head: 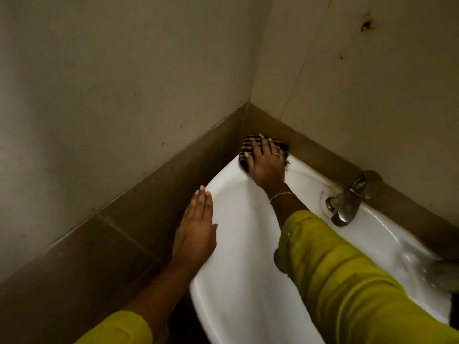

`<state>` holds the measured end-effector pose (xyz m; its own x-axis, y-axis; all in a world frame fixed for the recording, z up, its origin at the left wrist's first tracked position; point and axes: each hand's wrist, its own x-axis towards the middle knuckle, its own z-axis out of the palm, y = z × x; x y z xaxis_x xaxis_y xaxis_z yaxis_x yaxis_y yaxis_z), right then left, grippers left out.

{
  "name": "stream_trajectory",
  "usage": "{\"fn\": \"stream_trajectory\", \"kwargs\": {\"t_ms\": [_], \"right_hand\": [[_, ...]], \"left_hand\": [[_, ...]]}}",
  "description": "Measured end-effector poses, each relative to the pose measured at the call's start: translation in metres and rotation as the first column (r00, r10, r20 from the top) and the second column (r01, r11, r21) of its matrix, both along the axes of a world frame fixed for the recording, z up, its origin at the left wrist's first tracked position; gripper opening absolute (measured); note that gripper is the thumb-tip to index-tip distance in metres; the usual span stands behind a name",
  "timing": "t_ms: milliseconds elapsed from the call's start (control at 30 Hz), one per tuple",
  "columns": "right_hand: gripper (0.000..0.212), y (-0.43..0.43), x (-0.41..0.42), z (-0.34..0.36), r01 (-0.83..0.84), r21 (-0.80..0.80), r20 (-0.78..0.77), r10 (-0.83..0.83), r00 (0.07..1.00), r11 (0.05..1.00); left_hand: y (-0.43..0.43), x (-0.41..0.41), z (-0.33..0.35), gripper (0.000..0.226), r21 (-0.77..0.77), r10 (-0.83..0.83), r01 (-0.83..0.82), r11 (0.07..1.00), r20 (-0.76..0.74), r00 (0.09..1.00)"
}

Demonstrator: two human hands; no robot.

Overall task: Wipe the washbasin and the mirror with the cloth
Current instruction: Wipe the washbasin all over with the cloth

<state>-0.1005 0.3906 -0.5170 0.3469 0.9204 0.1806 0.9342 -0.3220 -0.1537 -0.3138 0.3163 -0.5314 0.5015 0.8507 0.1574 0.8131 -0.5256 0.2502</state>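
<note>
A white washbasin (238, 244) is mounted in a wall corner. A dark striped cloth (248, 145) lies on its far left rim, right in the corner. My right hand (267, 163) presses flat on the cloth, fingers spread, with a ring and a bracelet showing. Flat on the basin's left edge rests my left hand (196, 229), fingers together and empty. Both arms wear yellow-green sleeves. The right sleeve hides part of the bowl. No mirror is in view.
A metal tap (347, 202) stands at the back rim, right of my right arm. Brown tiles (124, 232) line the lower walls, with pale walls (111, 83) above. A blurred object (442, 274) sits on the right rim.
</note>
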Motion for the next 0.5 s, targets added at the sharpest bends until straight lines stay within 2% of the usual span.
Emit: {"fn": "stream_trajectory", "kwargs": {"t_ms": [133,233,500], "right_hand": [[0.054,0.024,-0.015,0.003,-0.090,-0.079,-0.025,0.088,0.996,0.993],[0.066,0.026,-0.027,0.003,-0.134,-0.065,-0.052,0.130,0.990,0.989],[0.066,-0.009,-0.019,-0.002,-0.022,0.023,-0.065,0.023,0.998,0.999]], "left_hand": [[-0.001,0.001,-0.002,0.079,0.018,0.013,-0.012,1.000,-0.017,1.000],[0.000,0.000,-0.003,0.077,0.014,0.026,-0.026,1.000,-0.015,1.000],[0.001,-0.001,0.000,0.075,-0.020,0.015,-0.016,1.000,-0.018,1.000]]}}
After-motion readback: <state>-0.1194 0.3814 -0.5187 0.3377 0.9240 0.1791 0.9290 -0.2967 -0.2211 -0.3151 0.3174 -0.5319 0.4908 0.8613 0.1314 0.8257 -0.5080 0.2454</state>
